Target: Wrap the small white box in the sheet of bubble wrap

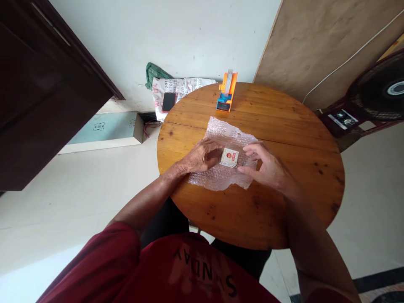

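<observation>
Flanking the box (pixel 229 157) with both hands, neither gripping. Left hand (pixel 203 155) is loosely curled just beside its left side; can't tell if the fingertips touch it. Right hand (pixel 265 164) is released, thumb and fingers spread, slightly off the right side. Box lies on bubble wrap (pixel 217 179), roughly mid-sheet, red print up. Wrap is spread flat on the round table (pixel 236 219). Tape dispenser (pixel 232 86) stands beyond it, near the far edge.
</observation>
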Motion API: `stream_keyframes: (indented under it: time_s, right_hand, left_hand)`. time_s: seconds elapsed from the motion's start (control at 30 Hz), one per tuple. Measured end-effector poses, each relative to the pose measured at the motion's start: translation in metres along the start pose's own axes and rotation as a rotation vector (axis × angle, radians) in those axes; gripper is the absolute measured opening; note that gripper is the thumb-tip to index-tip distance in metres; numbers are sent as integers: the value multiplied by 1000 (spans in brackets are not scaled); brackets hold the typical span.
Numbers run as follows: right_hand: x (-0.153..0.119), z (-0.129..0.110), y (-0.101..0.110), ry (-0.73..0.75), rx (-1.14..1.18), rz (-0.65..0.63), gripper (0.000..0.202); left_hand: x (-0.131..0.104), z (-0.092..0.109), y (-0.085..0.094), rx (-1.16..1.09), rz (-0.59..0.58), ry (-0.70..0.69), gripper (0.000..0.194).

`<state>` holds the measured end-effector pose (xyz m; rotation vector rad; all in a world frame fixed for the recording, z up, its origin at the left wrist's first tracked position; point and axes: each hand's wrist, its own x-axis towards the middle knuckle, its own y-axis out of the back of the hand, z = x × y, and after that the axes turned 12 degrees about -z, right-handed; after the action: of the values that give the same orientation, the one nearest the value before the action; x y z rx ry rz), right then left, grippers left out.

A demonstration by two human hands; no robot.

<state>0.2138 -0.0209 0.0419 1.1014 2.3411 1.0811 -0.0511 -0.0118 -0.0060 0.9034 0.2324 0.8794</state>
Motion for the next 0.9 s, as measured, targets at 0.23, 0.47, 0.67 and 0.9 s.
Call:
stream_keyframes:
  time_s: [0.23,0.47,0.67,0.9]
  right_hand:
    - [2,-5,0,-26,-138,-133,39]
    - [8,2,-10,-16,-161,-101,62]
    - [14,6,-30,19,-178,-24,58]
    - [14,9,-24,-35,-138,-92,59]
  left_hand:
    - [-24,43,25,43,93,112,33]
    - [-62,78,-1,345,-148,101,50]
    - [-63,79,-21,451,-164,138,20]
    - [-52,79,-13,371,1,67,9]
